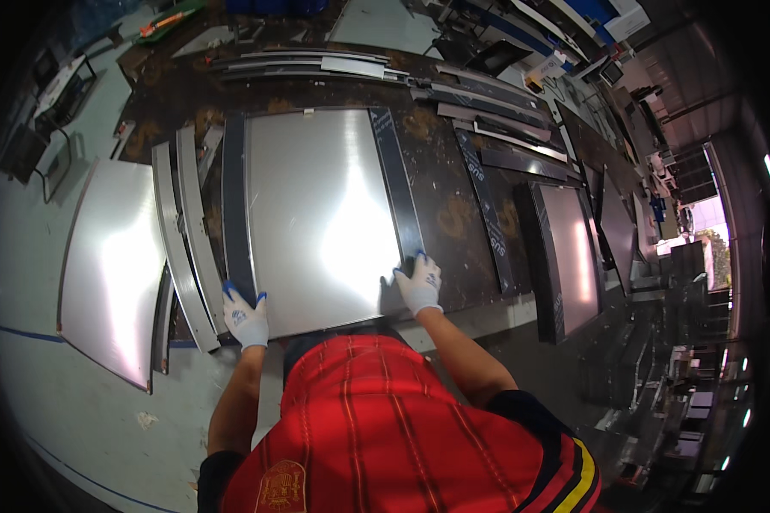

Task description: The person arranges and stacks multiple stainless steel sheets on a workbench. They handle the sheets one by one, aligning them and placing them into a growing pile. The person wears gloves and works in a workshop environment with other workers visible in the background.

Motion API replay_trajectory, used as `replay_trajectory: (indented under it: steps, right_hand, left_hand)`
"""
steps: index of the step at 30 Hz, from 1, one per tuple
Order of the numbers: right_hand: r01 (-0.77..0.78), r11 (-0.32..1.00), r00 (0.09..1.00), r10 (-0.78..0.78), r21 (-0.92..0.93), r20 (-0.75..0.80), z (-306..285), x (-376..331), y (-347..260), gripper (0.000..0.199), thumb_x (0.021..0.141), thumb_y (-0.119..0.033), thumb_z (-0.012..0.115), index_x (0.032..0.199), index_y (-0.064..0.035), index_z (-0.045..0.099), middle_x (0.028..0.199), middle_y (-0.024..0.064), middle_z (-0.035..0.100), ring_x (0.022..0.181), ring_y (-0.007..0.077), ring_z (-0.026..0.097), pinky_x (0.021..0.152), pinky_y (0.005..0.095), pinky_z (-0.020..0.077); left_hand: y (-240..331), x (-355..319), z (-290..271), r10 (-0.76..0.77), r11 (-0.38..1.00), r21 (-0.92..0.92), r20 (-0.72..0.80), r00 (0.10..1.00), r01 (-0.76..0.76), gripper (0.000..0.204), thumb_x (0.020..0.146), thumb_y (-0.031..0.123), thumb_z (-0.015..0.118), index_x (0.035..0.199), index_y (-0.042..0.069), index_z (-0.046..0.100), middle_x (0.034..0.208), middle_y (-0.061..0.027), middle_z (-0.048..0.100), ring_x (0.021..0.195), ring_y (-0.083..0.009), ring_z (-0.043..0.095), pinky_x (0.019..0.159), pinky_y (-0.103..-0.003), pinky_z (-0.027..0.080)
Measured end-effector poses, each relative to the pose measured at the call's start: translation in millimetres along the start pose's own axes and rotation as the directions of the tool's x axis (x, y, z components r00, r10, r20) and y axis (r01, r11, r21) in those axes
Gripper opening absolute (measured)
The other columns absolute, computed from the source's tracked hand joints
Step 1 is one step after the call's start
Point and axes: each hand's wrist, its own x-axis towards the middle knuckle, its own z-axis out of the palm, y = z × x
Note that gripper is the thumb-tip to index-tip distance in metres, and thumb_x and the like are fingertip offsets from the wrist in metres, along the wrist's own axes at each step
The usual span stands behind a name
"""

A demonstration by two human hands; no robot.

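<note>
A large brushed metal sheet (316,188) lies on the dark worktable in front of me. Along its left side runs a dark film-covered metal strip (238,205), and a second dark metal strip (393,179) lies along its right side. My left hand (246,323), in a white glove with blue fingertips, grips the near end of the left strip, thumb on the inner side and fingers on the outer. My right hand (423,289), gloved the same way, holds the near end of the right strip between thumb and fingers.
A shiny metal panel (111,265) and narrow metal strips (175,231) lie to the left. Long metal profiles (308,64) lie across the far side of the worktable (449,201). At the right stands a dark-sided metal box-like panel (569,256). A chair (38,162) stands far left.
</note>
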Motion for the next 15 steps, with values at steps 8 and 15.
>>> replay_trajectory:
  steps: [8,15]
  right_hand:
    - [-0.166,0.977,0.974,0.141,0.135,0.178,34.1,37.3,62.1,0.09,0.079,-0.051,0.092,0.14,0.0032,0.055,0.143,0.0277,0.062,0.137,0.0464,0.056,0.116,0.0531,0.0476]
    - [-0.175,0.945,0.97,0.118,0.275,0.212,-11.8,21.4,81.8,0.085,0.078,-0.045,0.093,0.134,0.0048,0.054,0.134,0.031,0.065,0.128,0.048,0.064,0.109,0.0522,0.0534]
  left_hand:
    - [4.9,13.4,17.5,-0.286,0.957,0.06,0.029,0.958,0.284,0.107,0.089,0.055,0.086,0.164,-0.006,0.041,0.159,-0.0282,0.054,0.149,-0.0422,0.052,0.123,-0.048,0.044]
    - [21.2,-17.3,-7.3,-0.361,0.932,0.047,0.077,0.929,0.359,0.099,0.086,0.05,0.088,0.156,-0.007,0.048,0.151,-0.0291,0.06,0.143,-0.0432,0.057,0.121,-0.05,0.046]
